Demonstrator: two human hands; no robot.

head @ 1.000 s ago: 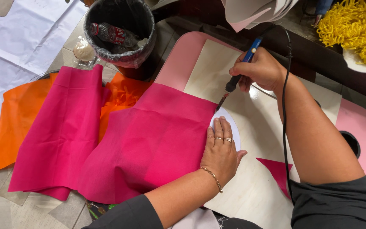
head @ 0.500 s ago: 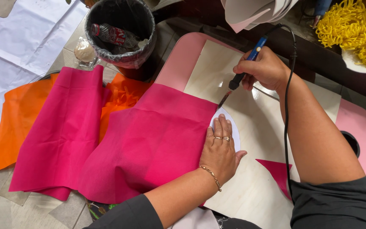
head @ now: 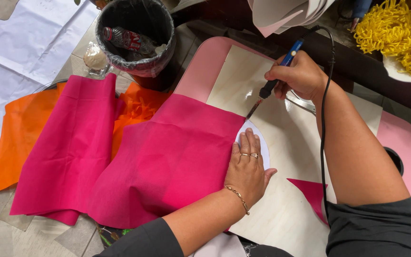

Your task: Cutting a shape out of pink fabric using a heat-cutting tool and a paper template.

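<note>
My left hand (head: 247, 167) lies flat, fingers together, pressing a white curved template (head: 261, 143) onto the edge of a pink fabric sheet (head: 167, 157). My right hand (head: 300, 76) grips a blue-handled heated cutting pen (head: 274, 83) with a black cord (head: 327, 95). Its tip touches the board just above the template's top edge. The fabric lies over a pale board (head: 281, 209) on a pink table (head: 205, 62). A cut pink triangle (head: 312, 192) lies near my right elbow.
Orange fabric (head: 20, 133) lies under the pink sheet at left. A black lined bin (head: 136, 38) with a bottle in it stands behind. White sheets (head: 10, 47) cover the floor at left. Yellow fringed material (head: 396, 33) sits at top right.
The right hand has moved the pen slightly up and to the right along the template's top. The left hand stays pressed in place.
</note>
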